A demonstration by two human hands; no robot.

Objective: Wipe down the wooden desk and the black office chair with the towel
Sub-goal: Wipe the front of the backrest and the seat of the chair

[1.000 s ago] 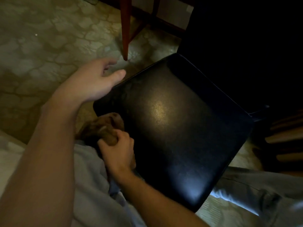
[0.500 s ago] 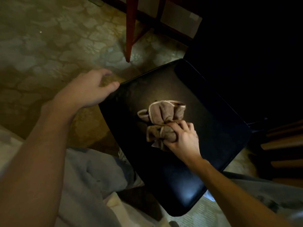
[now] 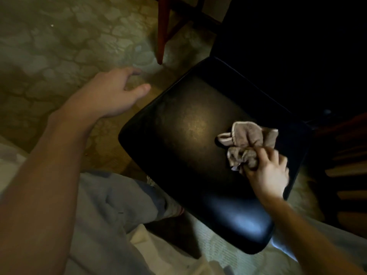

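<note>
Now, towel (image 3: 250,143): bunched up on the black chair (image 3: 178,155) seat, near its right edge.
My right fingers (image 3: 266,155): curled tight round the towel, pressing it on the seat.
My left fingers (image 3: 132,71): loose and spread, holding nothing, over the floor (image 3: 59,46) near the chair's corner.
Chair: shiny, right in front of my knees.
That red leg (image 3: 162,30): stands on the floor behind the chair.
</note>
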